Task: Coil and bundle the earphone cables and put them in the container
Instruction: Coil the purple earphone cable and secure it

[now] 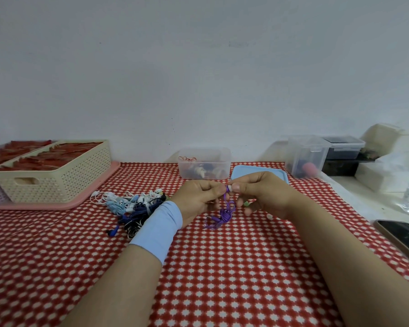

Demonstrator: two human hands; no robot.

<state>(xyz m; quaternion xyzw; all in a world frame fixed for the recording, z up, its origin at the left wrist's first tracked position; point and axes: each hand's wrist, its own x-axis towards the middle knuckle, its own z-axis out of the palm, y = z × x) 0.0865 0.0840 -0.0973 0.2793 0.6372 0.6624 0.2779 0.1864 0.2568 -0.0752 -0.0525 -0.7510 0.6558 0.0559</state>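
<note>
I saw left hand [200,199] and right hand [261,193] pinching purple earphone cable [226,214] taut for coiling; container [204,164] waited far.

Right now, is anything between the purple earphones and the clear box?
Nothing visible. The earphones hang in the left hand and right hand in front of the box, with only cloth between; the lid lies beside it.

A plain pale grey wall [198,67] rises beyond the left hand [196,199] and right hand [267,194] — softly, evenly lit. Beneath them spreads a red tablecloth [222,267] with white stars — right of the right hand, a white ledge [373,204].
</note>
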